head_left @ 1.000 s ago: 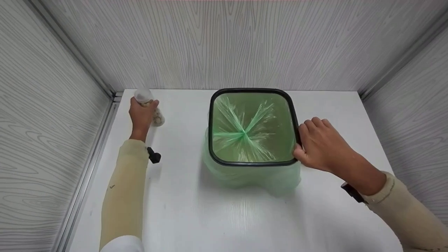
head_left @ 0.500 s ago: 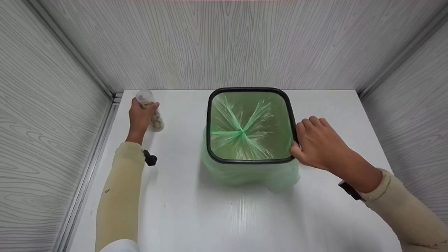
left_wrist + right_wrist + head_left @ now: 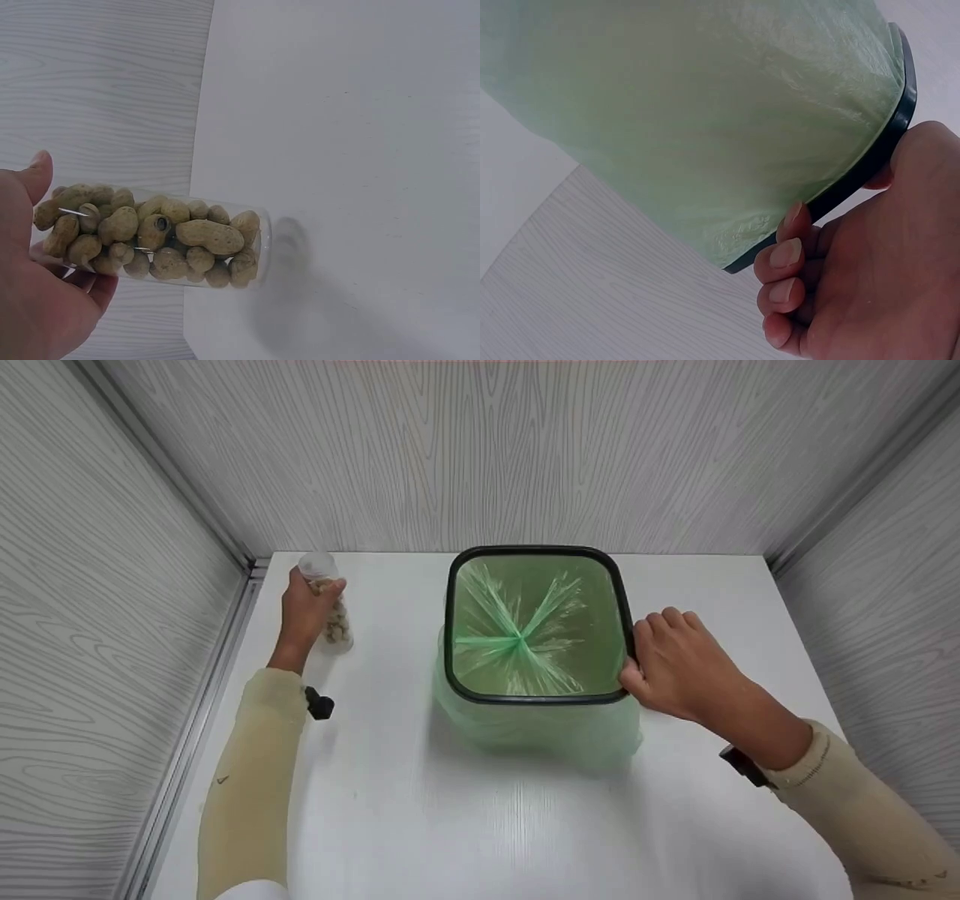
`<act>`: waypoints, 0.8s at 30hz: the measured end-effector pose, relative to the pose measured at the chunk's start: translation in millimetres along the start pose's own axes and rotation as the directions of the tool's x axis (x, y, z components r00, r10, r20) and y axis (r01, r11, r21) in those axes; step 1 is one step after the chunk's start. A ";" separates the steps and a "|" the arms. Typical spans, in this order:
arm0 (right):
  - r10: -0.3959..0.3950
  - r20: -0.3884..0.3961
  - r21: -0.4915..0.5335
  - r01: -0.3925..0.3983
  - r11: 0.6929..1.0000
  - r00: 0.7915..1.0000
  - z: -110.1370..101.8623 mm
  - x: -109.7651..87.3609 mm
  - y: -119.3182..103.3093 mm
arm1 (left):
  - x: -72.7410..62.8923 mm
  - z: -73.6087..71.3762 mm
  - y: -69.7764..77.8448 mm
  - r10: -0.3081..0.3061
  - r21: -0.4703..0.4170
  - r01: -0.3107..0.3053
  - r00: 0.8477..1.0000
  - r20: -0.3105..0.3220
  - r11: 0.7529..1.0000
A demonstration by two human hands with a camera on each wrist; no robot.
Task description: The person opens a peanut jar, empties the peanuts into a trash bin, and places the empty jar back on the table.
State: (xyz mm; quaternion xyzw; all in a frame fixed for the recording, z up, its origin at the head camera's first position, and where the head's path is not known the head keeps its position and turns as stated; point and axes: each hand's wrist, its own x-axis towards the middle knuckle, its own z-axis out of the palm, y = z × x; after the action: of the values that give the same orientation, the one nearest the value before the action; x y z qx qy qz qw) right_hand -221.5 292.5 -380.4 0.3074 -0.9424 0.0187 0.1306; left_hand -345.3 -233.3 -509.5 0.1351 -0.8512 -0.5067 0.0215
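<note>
A clear jar of unshelled peanuts [image 3: 165,236] is gripped near its top by my left hand [image 3: 304,611], at the back left of the table. The thumb lies on one side and fingers curl round the other. Whether the jar's base touches the table I cannot tell; its shadow falls beside the base. My right hand [image 3: 684,664] grips the black rim [image 3: 540,700] of a square bin lined with a green plastic bag [image 3: 536,727]. In the right wrist view its fingers [image 3: 784,255] curl over that rim. Inside the bin the bag is gathered into a twisted knot-like star.
The white table [image 3: 510,825] stretches in front of the bin and between the bin and the jar. A grey wood-grain wall [image 3: 510,450] stands close behind, with side walls at left and right.
The jar's lower end has swung slightly toward me, so it leans less sideways. My right hand keeps hold of the bin's rim, and the bin stays almost in place.
</note>
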 end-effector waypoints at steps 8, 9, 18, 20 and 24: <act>0.016 0.016 0.000 -0.016 1.000 1.000 -0.7 -0.4 -2.4 | -9.1 -3.0 -1.3 0.034 0.016 -0.035 0.999 0.012 0.999; 0.017 0.017 -0.001 -0.017 1.000 1.000 -0.8 -0.6 -2.4 | -10.7 -3.1 -1.4 0.040 0.016 -0.040 0.999 0.012 0.999; 0.042 0.049 0.000 -0.042 0.999 0.998 -3.2 -0.6 -3.3 | -25.5 -2.6 7.6 0.128 0.023 -0.128 0.992 0.007 0.992; 0.050 0.067 -0.001 -0.050 0.999 0.997 -3.7 -0.9 -3.1 | -29.4 -2.6 11.1 0.153 0.030 -0.154 0.988 0.014 0.988; 0.049 0.078 0.000 -0.050 0.999 0.996 -4.5 -0.8 -3.3 | -36.4 -3.2 17.3 0.198 0.048 -0.199 0.980 0.020 0.979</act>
State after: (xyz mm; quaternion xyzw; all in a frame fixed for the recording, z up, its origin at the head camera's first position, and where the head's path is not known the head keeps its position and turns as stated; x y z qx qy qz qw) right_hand -217.8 290.8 -376.4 0.2846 -0.9541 0.0106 0.0929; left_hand -313.4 -219.1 -489.2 0.0460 -0.8729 -0.4817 0.0619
